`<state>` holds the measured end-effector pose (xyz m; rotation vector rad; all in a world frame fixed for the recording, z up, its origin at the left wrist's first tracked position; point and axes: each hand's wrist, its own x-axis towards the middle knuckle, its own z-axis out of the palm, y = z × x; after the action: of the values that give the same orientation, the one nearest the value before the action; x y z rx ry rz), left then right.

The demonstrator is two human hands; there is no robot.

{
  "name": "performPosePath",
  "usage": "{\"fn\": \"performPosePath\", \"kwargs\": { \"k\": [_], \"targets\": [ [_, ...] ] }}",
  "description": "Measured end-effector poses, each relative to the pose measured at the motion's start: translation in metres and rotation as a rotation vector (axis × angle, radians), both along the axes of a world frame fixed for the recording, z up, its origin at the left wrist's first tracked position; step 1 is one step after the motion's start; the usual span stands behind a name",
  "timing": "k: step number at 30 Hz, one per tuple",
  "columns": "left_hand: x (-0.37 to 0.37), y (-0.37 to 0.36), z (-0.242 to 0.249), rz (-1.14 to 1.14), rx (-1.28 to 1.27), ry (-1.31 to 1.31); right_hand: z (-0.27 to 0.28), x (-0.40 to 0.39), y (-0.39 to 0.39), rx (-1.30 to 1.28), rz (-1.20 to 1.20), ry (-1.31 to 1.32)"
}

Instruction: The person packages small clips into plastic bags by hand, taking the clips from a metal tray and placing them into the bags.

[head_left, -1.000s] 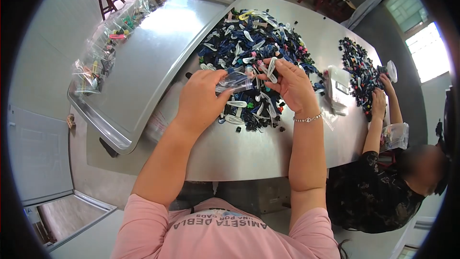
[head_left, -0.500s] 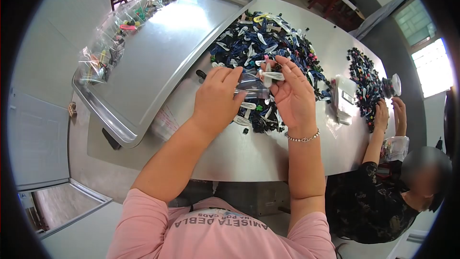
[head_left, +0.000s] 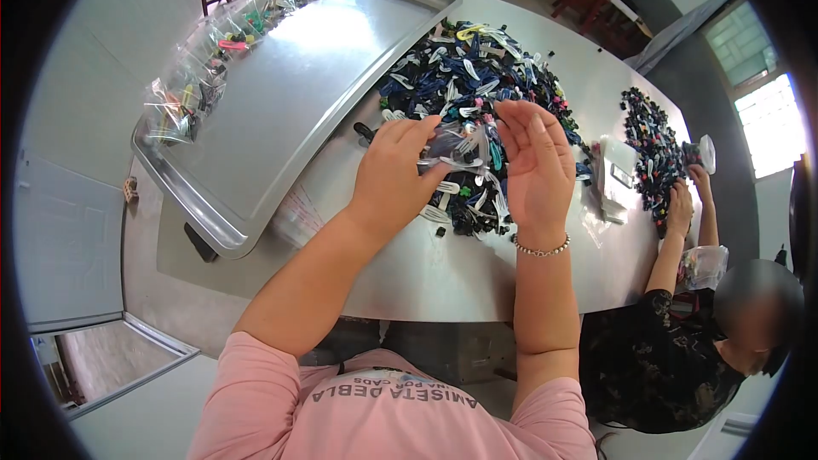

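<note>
My left hand [head_left: 392, 162] is closed on a clear plastic bag [head_left: 456, 147], held over a pile of hair clips [head_left: 473, 68]. Light-coloured clips show through the film, though some may lie behind it. Beside the bag's right end is my right hand [head_left: 538, 166], palm turned up, fingers apart and slightly curved. I see nothing in its grasp. The pile mixes dark blue, black and white snap clips with small coloured pieces, and a white clip [head_left: 449, 188] lies below the bag.
A large metal tray [head_left: 298, 60] with filled clear bags [head_left: 183, 106] along its far left edge stands to the left. At right are a stack of clear bags [head_left: 615, 175] and a second pile [head_left: 652, 140]. A co-worker's hand [head_left: 679, 204] reaches into that pile.
The white clips that were in my right hand are out of its fingers, and light clips now show at the bag. My right hand has opened and shifted slightly right.
</note>
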<state>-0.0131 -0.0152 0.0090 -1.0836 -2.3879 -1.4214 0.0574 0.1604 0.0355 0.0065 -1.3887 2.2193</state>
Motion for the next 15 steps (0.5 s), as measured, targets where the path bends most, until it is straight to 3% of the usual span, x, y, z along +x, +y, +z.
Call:
{"fn": "performPosePath", "kwargs": {
  "k": [4,6,7,9,10,12,15],
  "targets": [
    [0.001,0.001,0.006,-0.024,0.161,-0.134,-0.007,0.000,0.014,-0.043,-0.074,-0.041],
    [0.001,0.000,0.008,-0.242,0.466,-0.500,-0.009,-0.001,0.015,-0.050,-0.071,-0.045],
    [0.000,0.001,0.008,-0.239,0.467,-0.496,-0.010,-0.001,0.014,-0.008,-0.040,-0.053],
    [-0.004,0.002,0.008,-0.457,0.696,-0.858,-0.009,-0.001,0.009,0.039,0.015,-0.095],
    [-0.005,-0.001,0.011,-0.451,0.695,-0.856,-0.009,-0.001,0.008,0.036,0.020,-0.093],
    [-0.008,-0.009,0.017,-0.574,0.847,-1.233,-0.010,-0.001,0.005,0.127,0.024,-0.135],
    [-0.014,-0.012,0.015,-0.651,0.841,-1.278,-0.008,-0.003,0.003,0.206,0.054,-0.173]
  ]
}}
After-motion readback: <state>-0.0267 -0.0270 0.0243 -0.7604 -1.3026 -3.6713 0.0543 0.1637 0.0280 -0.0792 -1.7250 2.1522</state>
